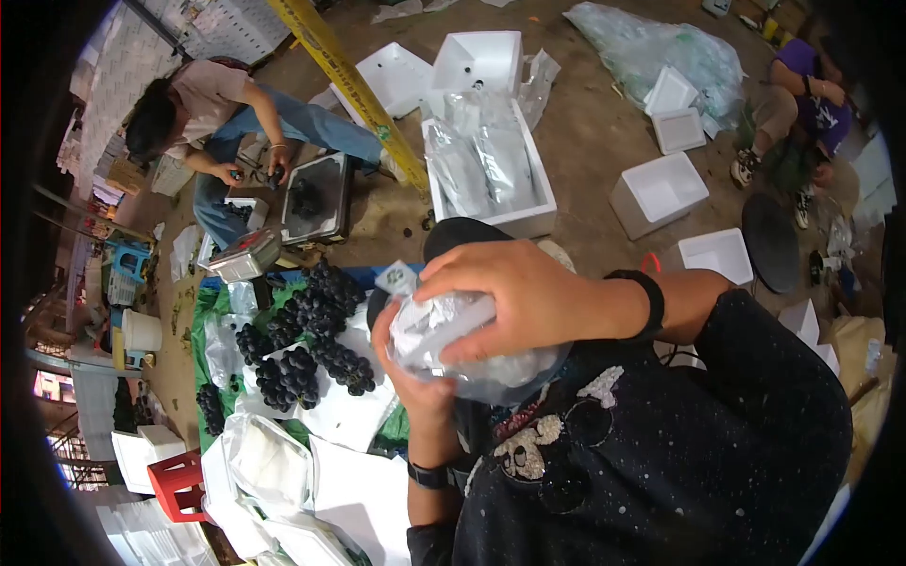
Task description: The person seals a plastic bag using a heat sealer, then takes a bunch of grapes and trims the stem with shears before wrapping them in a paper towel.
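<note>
Plastic bag (453, 340): head view, centre of frame, held at chest height, clear of the clutter.
Right hand (514, 297): fingers curled over the bag's top, pinning it.
Left hand (415, 377): cupped beneath, supporting.
Grapes (307, 340): nine o'clock, on white sheets.
Foam box (491, 170): twelve o'clock, holding bags.

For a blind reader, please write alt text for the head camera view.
Both hands, left hand below and right hand on top, grip a clear plastic bag before the chest. Dark grape bunches lie on white sheets nearby.
</note>
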`<control>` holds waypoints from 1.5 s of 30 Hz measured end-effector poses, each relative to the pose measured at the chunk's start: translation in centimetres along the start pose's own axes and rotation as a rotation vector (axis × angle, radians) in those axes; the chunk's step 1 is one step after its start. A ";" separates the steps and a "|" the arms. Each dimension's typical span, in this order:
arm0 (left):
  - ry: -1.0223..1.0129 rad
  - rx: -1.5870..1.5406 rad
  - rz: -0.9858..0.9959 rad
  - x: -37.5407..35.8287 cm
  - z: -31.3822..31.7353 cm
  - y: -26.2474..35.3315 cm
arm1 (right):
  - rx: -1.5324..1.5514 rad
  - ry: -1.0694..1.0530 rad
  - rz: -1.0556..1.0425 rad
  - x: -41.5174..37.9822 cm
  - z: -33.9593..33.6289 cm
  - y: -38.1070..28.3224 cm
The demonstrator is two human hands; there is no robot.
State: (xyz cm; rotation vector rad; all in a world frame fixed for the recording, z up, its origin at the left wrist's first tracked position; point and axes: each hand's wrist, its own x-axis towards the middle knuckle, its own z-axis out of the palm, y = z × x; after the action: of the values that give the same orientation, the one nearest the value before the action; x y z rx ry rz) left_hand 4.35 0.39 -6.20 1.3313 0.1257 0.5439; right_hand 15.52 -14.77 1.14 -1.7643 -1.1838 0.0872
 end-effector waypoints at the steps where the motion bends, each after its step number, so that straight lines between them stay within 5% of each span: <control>1: -0.021 -0.032 0.011 0.4 0.1 -0.6 | -0.028 -0.001 0.017 -0.2 -0.1 0.5; 5: -0.160 0.079 -0.101 2.7 -0.8 -4.5 | 0.131 -0.074 0.336 -1.0 0.2 5.5; 8: -0.272 -0.280 -0.338 5.3 -0.5 -6.1 | 0.331 -0.113 0.517 -0.6 0.1 8.5; 10: -0.283 -0.324 -0.307 5.6 -0.8 -7.9 | 0.175 0.188 0.050 -0.8 2.9 14.4; 13: -0.275 -0.302 -0.231 5.9 -1.6 -10.0 | 0.134 -0.022 0.040 -0.4 2.3 14.2; 20: -0.250 -0.191 -0.269 5.8 -3.3 -11.4 | 0.335 -0.222 0.541 0.9 1.7 13.5; 24: -0.231 -0.274 -0.430 1.8 -2.2 -11.0 | 0.261 -0.115 0.082 -2.3 1.8 16.1; 26: -0.303 -0.301 -0.554 -1.8 -1.6 -9.8 | 0.304 -0.074 0.050 -3.7 0.2 15.2; 28: -0.221 -0.165 -0.666 -4.9 -4.1 -10.6 | 0.026 0.040 0.039 -4.9 -1.5 13.4; 31: -0.319 -0.155 -0.609 -2.6 0.0 -8.3 | 0.069 0.063 -0.080 -5.3 -3.8 12.9; 34: -0.536 -0.125 -0.586 1.7 3.5 -7.5 | -0.067 0.100 0.045 -5.9 -7.7 11.4; 38: -0.716 -0.239 -0.788 4.8 8.4 -10.4 | -0.398 0.431 0.233 -8.9 -12.0 13.1; 42: -0.750 -0.402 -1.039 7.7 14.8 -11.0 | -0.126 0.596 0.792 -13.0 -19.1 16.0; 45: -0.551 -0.262 -0.878 8.1 14.9 -12.4 | -0.565 0.728 0.878 -14.2 -23.9 17.5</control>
State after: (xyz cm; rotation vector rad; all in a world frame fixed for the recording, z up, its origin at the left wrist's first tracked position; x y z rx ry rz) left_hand 20.94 -10.83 -12.37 0.9976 0.1609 -0.5337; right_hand 32.35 -42.28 -5.20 -2.3901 0.1599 -0.3799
